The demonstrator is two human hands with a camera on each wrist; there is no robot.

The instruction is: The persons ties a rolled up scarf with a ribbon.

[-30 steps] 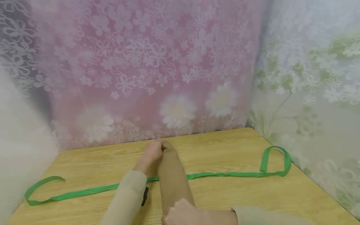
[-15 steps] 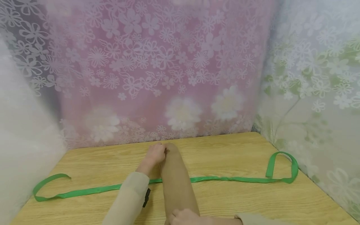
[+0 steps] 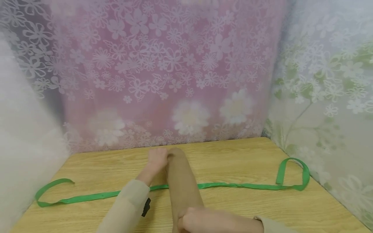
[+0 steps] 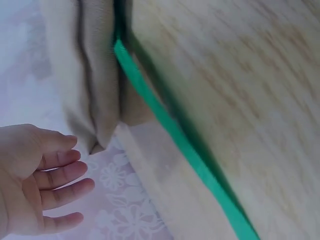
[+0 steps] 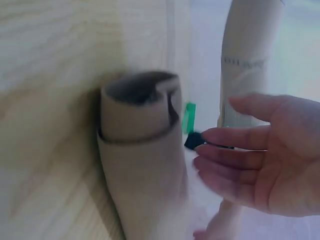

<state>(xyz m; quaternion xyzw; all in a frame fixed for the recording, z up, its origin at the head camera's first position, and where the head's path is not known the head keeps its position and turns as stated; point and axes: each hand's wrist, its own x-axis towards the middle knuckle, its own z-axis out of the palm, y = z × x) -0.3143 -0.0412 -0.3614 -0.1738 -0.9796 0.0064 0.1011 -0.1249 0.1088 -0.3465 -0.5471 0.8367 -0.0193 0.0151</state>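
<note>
A brown rolled-up sheet of soft material (image 3: 183, 184) lies lengthwise over a green ribbon (image 3: 239, 185) on the wooden table. At its far end my left hand (image 3: 156, 160) is just beside the left edge; in the left wrist view the fingers of that hand (image 4: 30, 175) are loosely extended, apart from the folded tip of the roll (image 4: 102, 75). My right hand (image 3: 204, 221) overlaps the near end in the head view. In the right wrist view, this hand (image 5: 285, 155) has extended fingers beside the roll (image 5: 145, 185), whose open end shows overlapping layers.
The ribbon's ends curl up into loops near the left and right table edges. Floral curtains (image 3: 175, 81) hang behind the table (image 3: 247, 161) and along both sides. A black wrist device (image 3: 146, 207) sits by my left sleeve.
My left hand has loosened and shifted slightly left off the far end of the roll. The right hand has let go at the near end. The head view has shifted a little.
</note>
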